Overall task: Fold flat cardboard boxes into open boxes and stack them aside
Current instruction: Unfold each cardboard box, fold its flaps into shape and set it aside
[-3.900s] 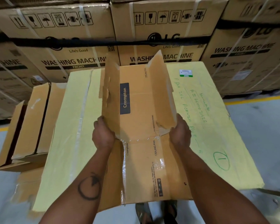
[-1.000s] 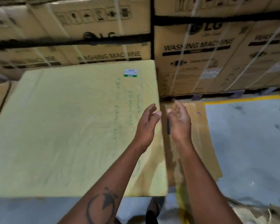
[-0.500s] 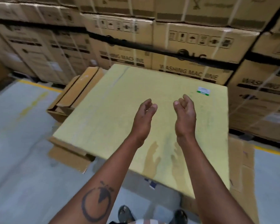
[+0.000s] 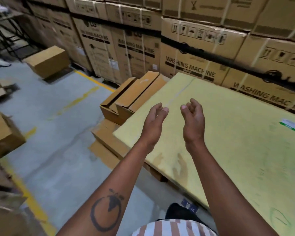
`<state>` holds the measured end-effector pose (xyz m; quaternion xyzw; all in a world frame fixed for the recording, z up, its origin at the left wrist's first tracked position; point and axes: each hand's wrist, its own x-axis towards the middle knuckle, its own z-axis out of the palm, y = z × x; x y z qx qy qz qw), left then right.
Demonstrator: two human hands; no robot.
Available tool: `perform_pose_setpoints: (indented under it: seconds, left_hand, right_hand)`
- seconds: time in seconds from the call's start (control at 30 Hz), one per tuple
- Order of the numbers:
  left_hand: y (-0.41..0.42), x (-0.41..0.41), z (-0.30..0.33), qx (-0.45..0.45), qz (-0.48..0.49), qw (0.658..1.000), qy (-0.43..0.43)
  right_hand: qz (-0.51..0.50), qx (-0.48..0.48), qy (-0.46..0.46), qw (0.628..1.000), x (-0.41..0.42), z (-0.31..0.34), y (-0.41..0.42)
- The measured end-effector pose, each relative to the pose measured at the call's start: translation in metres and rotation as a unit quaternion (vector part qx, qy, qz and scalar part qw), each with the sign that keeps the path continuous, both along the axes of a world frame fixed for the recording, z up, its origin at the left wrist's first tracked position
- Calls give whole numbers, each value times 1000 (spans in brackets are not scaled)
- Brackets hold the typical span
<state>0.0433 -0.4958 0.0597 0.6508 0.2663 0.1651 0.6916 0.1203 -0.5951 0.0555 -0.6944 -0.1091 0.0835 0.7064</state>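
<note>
Both the left hand (image 4: 154, 124) and the right hand (image 4: 193, 123) hover empty, fingers loosely curled, above the yellow bench (image 4: 245, 150); folded boxes (image 4: 134, 97) lie at ten o'clock.

Bare yellow board (image 4: 237, 133) ahead, folded boxes (image 4: 134, 97) left, stacked cartons (image 4: 194, 53) behind
</note>
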Motion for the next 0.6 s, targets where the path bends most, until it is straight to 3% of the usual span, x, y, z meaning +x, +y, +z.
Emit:
perform_pose_setpoints:
  seconds: [0.27, 0.6]
  left_hand:
    - [95, 19, -6, 2, 33, 999, 3]
    - [240, 79, -27, 38, -2, 997, 65]
  right_hand:
    - [25, -11, 27, 999, 27, -18, 93]
    - [6, 18, 93, 995, 101, -48, 241]
